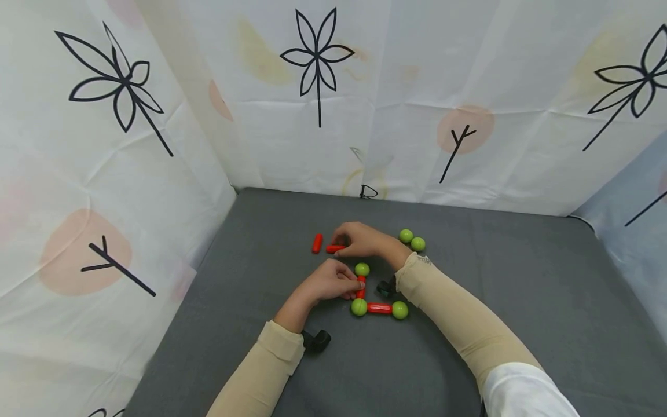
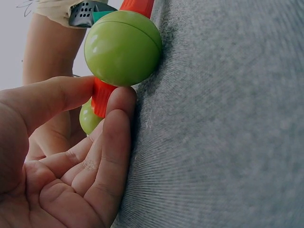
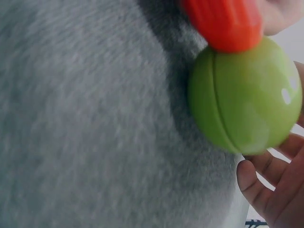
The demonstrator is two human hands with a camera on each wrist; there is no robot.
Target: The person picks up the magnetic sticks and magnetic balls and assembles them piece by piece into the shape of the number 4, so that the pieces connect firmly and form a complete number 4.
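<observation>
My left hand (image 1: 333, 281) pinches a red rod (image 1: 361, 287) between thumb and fingers. That rod joins a light green ball (image 1: 362, 269) at its far end to another green ball (image 1: 359, 307) at the near corner. From the corner ball, a second red rod (image 1: 380, 308) runs right to a third green ball (image 1: 399, 310). Farther back, my right hand (image 1: 359, 238) is at a loose red rod (image 1: 334, 249), with thumb and fingers spread around its right end. A green ball (image 3: 247, 95) hides part of that hand in the right wrist view.
One more red rod (image 1: 317, 243) lies left of my right hand. Two green balls (image 1: 406, 236) sit behind my right forearm, with a bit of red beside them. Everything lies on a grey cloth-covered table (image 1: 500, 278), with patterned white sheets (image 1: 396, 69) hanging around it.
</observation>
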